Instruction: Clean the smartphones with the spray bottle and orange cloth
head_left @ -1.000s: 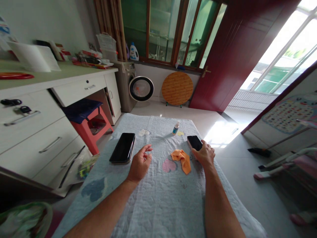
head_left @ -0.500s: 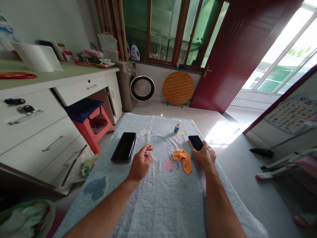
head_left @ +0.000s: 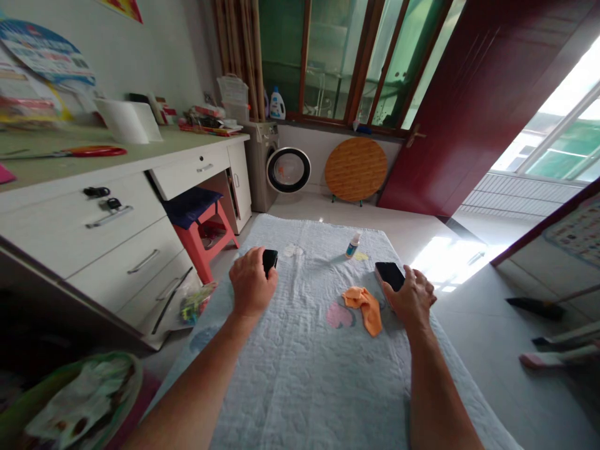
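My left hand [head_left: 253,282] lies over the larger black smartphone [head_left: 269,260] at the left of the quilted cloth [head_left: 300,369], fingers curled round its far side and thumb along its right edge. Most of that phone is hidden under the hand. On the right, my right hand [head_left: 412,298] is beside a smaller smartphone [head_left: 389,275] that lies screen up. Its fingers are apart, off the screen, with the thumb near the phone's lower edge. An orange cloth [head_left: 365,307] lies crumpled between the hands. Behind it stands a small spray bottle [head_left: 352,246], upright.
A white desk with drawers [head_left: 117,231] runs along the left, with a red stool [head_left: 210,240] under it. Farther back are a washing machine [head_left: 262,162] with its door open and a round wooden board [head_left: 356,169]. A waste bin [head_left: 135,381] stands at lower left.
My left hand has moved left and forward from the bare cloth onto the larger phone and closed round it. My right hand has loosened its fingers from the smaller phone. The view has turned left.
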Demonstrator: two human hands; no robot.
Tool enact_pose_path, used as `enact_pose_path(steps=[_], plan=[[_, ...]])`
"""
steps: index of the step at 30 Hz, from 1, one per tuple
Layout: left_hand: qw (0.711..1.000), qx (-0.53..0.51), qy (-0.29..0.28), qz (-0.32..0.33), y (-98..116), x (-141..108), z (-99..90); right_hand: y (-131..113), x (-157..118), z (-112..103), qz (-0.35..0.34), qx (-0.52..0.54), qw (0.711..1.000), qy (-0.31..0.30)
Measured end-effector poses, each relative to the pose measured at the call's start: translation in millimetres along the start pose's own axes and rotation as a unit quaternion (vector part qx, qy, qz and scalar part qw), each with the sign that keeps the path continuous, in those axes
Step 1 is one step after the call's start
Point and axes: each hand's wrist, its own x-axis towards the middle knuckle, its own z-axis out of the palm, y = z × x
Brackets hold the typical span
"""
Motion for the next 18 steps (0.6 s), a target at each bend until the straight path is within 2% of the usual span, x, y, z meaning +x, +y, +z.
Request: enact_pose_path(steps=[3,4,6,11,18], plan=[[0.994,0.1,-0.046,-0.027,-3.1,-5.1,7.2,-16.7,-7.2,0.4,-0.145,0.095,0.984,0.029],[0.991,0.119,-0.058,-0.031,-2.8,-7.3,9.3,-23.9,-11.3,1.1,-0.193,0.121,0.973,0.02],[0.986,0.14,-0.079,-0.04,-2.1,-10.3,11.4,-38.3,-21.2,2.8,-0.242,0.147,0.959,-0.007],[0.981,0.153,-0.105,-0.056,-5.9,-7.0,6.2,-58.8,-39.9,7.6,-0.271,0.169,0.944,-0.081],[0.979,0.144,-0.132,-0.056,-13.4,-0.9,5.1,-55.9,-40.5,13.8,-0.255,0.153,0.949,-0.107]])
